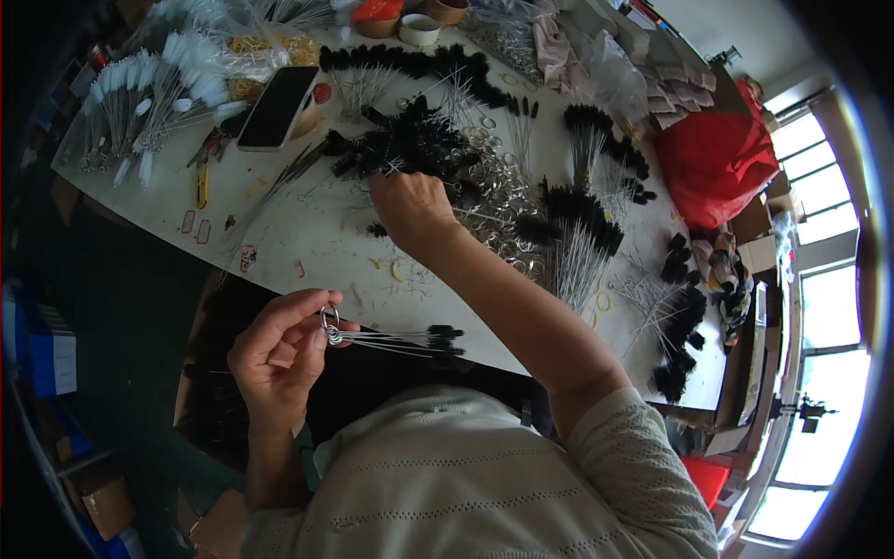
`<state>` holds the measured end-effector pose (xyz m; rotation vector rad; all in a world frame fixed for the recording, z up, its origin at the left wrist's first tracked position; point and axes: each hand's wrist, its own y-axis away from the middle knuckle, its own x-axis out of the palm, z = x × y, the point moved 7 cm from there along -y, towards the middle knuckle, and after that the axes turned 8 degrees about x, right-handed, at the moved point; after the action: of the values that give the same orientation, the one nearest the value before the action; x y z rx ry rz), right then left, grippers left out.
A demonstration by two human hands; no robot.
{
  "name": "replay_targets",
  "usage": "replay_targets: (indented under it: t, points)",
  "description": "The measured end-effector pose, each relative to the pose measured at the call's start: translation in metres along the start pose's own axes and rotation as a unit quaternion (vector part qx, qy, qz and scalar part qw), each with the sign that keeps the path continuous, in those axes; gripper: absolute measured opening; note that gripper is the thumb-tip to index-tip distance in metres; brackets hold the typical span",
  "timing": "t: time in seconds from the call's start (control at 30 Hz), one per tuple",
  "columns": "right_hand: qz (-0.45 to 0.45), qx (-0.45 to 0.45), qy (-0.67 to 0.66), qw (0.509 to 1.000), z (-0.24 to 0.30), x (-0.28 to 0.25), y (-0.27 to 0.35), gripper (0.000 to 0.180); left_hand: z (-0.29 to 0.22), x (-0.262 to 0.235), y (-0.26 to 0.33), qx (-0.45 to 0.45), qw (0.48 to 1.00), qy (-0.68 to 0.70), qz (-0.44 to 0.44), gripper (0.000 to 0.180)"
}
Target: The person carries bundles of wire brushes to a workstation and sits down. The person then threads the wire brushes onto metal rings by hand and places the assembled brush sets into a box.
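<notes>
My left hand is closed in a pinch on a metal split ring in front of the table's near edge. Several thin wire brushes with black bristle tips hang from that ring by their looped ends, pointing right. My right hand reaches across the table to the near side of a heap of black-bristled brushes. Its fingers are bent under and closed; what lies between them is hidden. Beside the right wrist spreads a pile of loose metal rings.
Bundles of black brushes lie along the right side, and white-bristled brushes at the far left. A phone leans near a yellow-handled cutter and pliers. A red bag bulges at the table's right edge. Small bowls stand at the back.
</notes>
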<state>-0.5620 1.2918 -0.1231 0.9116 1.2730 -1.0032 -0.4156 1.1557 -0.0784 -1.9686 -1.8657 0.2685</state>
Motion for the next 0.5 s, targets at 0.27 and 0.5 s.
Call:
replay_targets:
  t: [0.27,0.5]
  points:
    - [-0.041,0.033,-0.026,0.998,-0.025,-0.016,-0.003,0.013,-0.003,0.004,-0.016,0.053,0.998,0.005,0.026,0.029]
    - [-0.059,0.104,-0.140,0.983,-0.089,-0.055,-0.005,0.018,-0.006,0.033,-0.036,0.076,0.994,0.029,0.074,0.029]
